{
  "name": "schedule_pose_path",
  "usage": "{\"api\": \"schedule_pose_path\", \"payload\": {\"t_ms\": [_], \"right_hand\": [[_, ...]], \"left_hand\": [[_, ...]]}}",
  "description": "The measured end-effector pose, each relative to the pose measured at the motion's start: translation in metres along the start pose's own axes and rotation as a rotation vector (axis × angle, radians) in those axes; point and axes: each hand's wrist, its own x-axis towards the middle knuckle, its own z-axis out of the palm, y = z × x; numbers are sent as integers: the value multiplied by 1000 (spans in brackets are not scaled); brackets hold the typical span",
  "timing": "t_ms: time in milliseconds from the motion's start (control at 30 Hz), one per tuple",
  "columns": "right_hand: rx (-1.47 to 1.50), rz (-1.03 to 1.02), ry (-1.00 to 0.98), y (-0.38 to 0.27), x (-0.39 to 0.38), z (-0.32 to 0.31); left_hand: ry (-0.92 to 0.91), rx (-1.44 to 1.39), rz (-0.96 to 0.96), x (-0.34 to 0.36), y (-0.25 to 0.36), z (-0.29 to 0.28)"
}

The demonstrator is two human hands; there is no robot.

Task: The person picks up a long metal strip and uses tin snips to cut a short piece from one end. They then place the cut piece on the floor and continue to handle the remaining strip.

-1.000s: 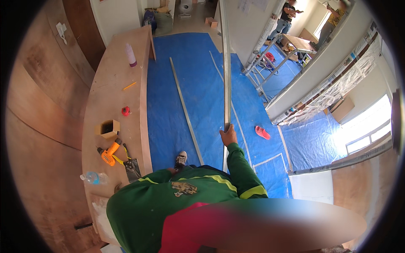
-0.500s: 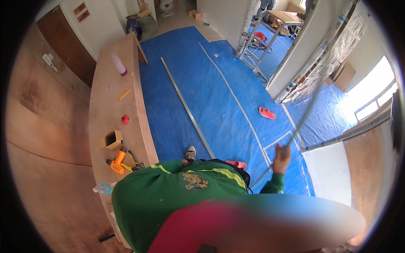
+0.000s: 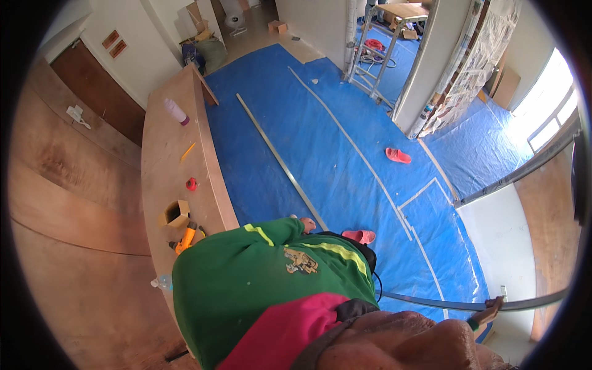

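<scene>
My right hand (image 3: pixel 491 310) grips a long grey metal channel (image 3: pixel 441 303), low at the right and running crosswise. My left hand (image 3: pixel 306 225), by my green sleeve, is loosely open and appears empty. It is beside the wooden counter (image 3: pixel 175 136) and above the blue sheet (image 3: pixel 271 83) on the floor. On the counter are a yellow-orange drill (image 3: pixel 188 237) partly behind my body, a cardboard box (image 3: pixel 177 211), a red tape measure (image 3: pixel 192 184), a yellow pencil (image 3: pixel 188 151), a purple bottle (image 3: pixel 177 112) and a clear bottle (image 3: pixel 161 282).
A pale strip (image 3: pixel 273 151) lies lengthwise on the sheet, with pink slippers (image 3: pixel 398 155). A metal scaffold (image 3: pixel 372 61) stands in a doorway at the back right, a partly visible person (image 3: pixel 370 11) behind. A window (image 3: pixel 549 98) is at the right, a wooden door (image 3: pixel 95 86) left.
My right hand has swung the metal channel from upright in the view down to crosswise at the lower right. My left hand has come further into sight. My view has turned.
</scene>
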Motion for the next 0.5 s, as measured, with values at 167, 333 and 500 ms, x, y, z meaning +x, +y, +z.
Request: {"api": "schedule_pose_path", "payload": {"t_ms": [167,333,500], "right_hand": [[-17,171,206,19,61,-83],[-103,14,353,42,66,-108],[-200,-105,399,58,48,-98]], "left_hand": [[-51,300,200,-9,-17,10],[46,134,10,-15,-39,3],[75,487,281,-25,-82,11]]}}
